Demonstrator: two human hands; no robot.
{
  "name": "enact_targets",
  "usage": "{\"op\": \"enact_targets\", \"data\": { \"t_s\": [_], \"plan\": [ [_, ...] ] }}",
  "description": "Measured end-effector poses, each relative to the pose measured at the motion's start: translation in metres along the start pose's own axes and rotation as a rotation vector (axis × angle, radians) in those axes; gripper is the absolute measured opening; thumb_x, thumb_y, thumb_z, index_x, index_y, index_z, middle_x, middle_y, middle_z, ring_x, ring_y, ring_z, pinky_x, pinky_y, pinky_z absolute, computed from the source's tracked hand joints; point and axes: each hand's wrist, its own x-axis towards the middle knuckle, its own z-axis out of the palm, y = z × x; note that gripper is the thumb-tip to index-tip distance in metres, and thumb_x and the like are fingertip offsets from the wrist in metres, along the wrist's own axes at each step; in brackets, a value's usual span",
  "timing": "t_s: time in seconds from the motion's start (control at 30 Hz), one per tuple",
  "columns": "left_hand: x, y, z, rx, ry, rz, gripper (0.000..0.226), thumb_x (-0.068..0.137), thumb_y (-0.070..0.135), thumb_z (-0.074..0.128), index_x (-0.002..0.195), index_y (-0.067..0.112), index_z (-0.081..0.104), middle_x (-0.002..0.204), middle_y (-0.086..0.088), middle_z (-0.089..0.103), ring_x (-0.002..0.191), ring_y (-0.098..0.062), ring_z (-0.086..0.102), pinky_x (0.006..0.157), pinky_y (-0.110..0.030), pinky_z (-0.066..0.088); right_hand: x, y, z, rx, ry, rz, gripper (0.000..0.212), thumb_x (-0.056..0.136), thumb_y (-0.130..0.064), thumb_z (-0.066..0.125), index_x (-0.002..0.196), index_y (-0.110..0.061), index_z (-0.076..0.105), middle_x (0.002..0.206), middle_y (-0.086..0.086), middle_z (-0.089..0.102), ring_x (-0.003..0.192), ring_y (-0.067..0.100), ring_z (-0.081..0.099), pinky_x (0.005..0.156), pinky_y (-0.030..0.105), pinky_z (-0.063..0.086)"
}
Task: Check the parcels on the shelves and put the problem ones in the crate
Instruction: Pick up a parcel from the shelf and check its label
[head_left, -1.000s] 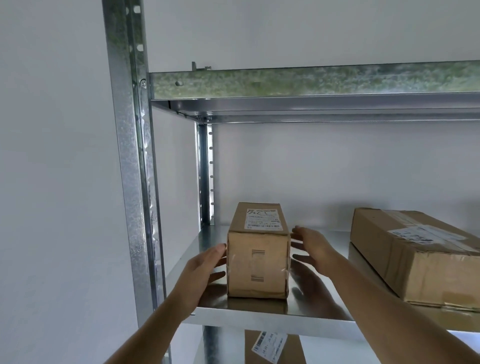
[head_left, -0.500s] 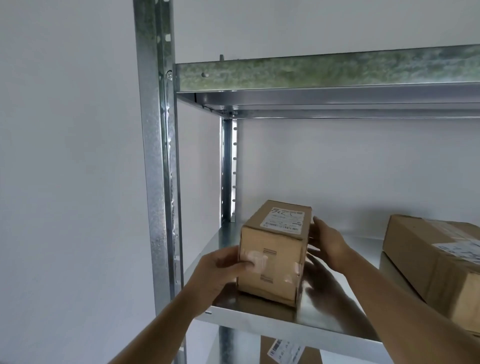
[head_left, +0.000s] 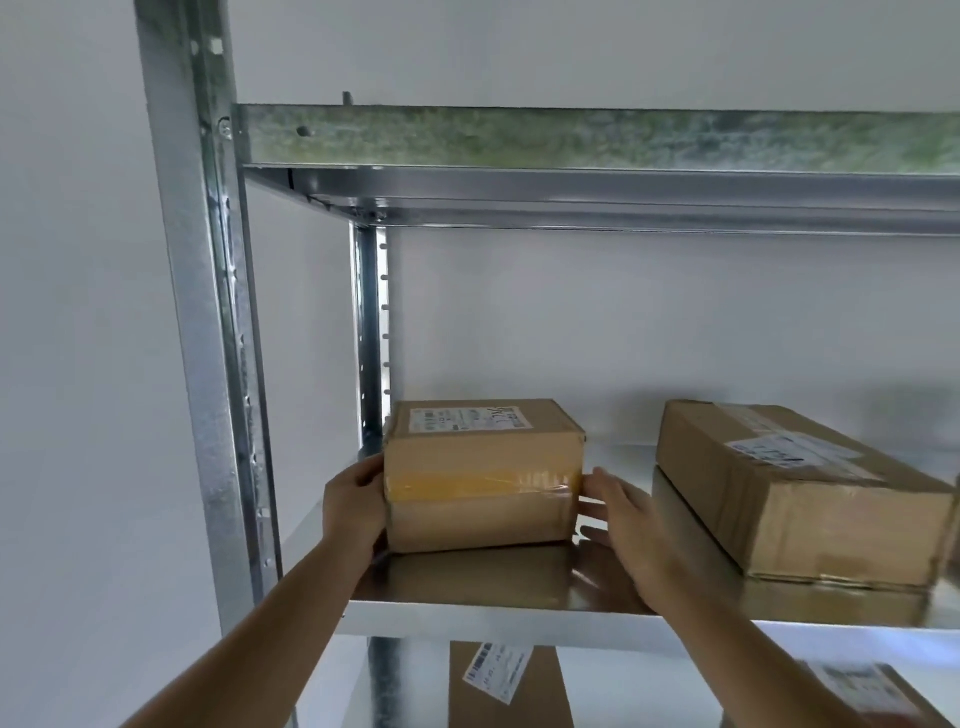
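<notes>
A small cardboard parcel (head_left: 483, 475) stands on the metal shelf (head_left: 493, 616) near its left rear post. Its long taped side faces me and a white label lies on top. My left hand (head_left: 356, 501) holds the parcel's left end, with the fingertips hidden behind the box. My right hand (head_left: 621, 525) lies at the right end, fingers straight and touching the lower corner. A larger parcel (head_left: 795, 493) with a label lies to the right on the same shelf. No crate is in view.
The shelf above (head_left: 597, 137) overhangs closely. A steel upright (head_left: 202, 312) runs down the left front, against a white wall. Below the shelf, two more labelled parcels, one (head_left: 506, 680) in the middle and one (head_left: 862, 693) at the right, show partly.
The small parcel has been turned from end-on to broadside, so its long taped side now faces me. My hands shifted from its sides to its two ends.
</notes>
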Motion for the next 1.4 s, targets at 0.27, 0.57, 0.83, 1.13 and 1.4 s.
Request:
{"op": "enact_targets", "data": {
  "t_s": [0.27,0.57,0.83,1.13,1.4],
  "plan": [
    [-0.025,0.011,-0.013,-0.059,-0.022,0.025,0.024,0.108,0.014,0.052,0.109,0.022,0.074,0.114,-0.005,0.076,0.11,-0.026,0.071,0.105,-0.05,0.055,0.018,-0.004,-0.005,0.056,0.024,0.096,0.043,0.11,-0.037,0.043,0.109,-0.011,0.077,0.104,0.007,0.08,0.105,0.027,0.072,0.102,0.047,0.054],
    [-0.068,0.027,-0.019,0.322,-0.124,0.307,0.005,0.097,0.034,0.07,0.093,0.032,0.073,0.091,0.017,0.075,0.09,-0.006,0.069,0.086,-0.025,0.055,0.065,-0.028,0.016,0.18,-0.025,0.164,0.044,0.108,-0.047,0.044,0.117,-0.017,0.075,0.103,0.007,0.079,0.103,0.027,0.072,0.087,0.042,0.057],
    [-0.062,0.022,-0.018,0.362,-0.072,0.312,0.019,0.093,0.025,0.077,0.091,0.042,0.068,0.095,0.027,0.071,0.092,-0.004,0.069,0.083,-0.021,0.055,0.073,-0.024,0.023,0.138,-0.065,0.136,0.034,0.105,-0.035,0.053,0.115,-0.011,0.074,0.1,0.013,0.077,0.098,0.035,0.069,0.092,0.048,0.056],
    [-0.028,0.026,-0.009,0.376,0.035,0.208,0.021,0.097,0.024,0.07,0.117,0.018,0.075,0.116,-0.001,0.075,0.106,-0.026,0.067,0.105,-0.048,0.053,0.025,-0.017,0.001,0.05,-0.07,0.004,0.03,0.106,-0.038,0.054,0.115,-0.017,0.074,0.113,0.003,0.076,0.109,0.023,0.07,0.094,0.04,0.056],
    [-0.009,0.025,0.038,0.278,-0.065,0.178,0.027,0.096,0.02,0.07,0.122,0.024,0.077,0.109,0.003,0.079,0.095,-0.022,0.074,0.093,-0.049,0.06,-0.037,-0.01,-0.004,-0.2,-0.183,-0.06,0.022,0.101,-0.007,0.056,0.104,-0.019,0.073,0.108,-0.004,0.074,0.099,0.015,0.073,0.094,0.039,0.059]
  ]
}}
